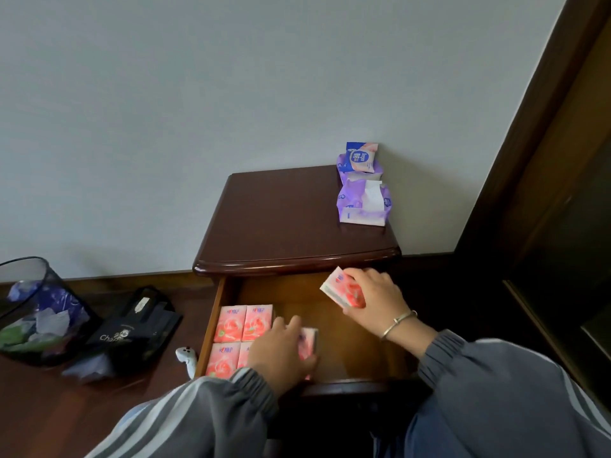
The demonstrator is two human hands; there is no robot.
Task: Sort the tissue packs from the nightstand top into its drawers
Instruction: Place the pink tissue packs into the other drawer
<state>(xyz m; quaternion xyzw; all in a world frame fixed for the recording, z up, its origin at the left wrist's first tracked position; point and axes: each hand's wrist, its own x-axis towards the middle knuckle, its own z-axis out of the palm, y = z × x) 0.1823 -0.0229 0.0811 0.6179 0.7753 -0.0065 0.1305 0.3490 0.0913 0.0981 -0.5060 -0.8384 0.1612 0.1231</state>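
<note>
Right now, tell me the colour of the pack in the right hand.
Pink pack, head view.

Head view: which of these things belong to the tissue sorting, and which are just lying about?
Part of the job:
- pink packs in the open drawer
- pink pack in the right hand
- pink pack under the left hand
- purple packs on the nightstand top
- blue-and-white pack stacked on them

Lying about:
- mesh bin
- black bag
- small white item on the floor
</note>
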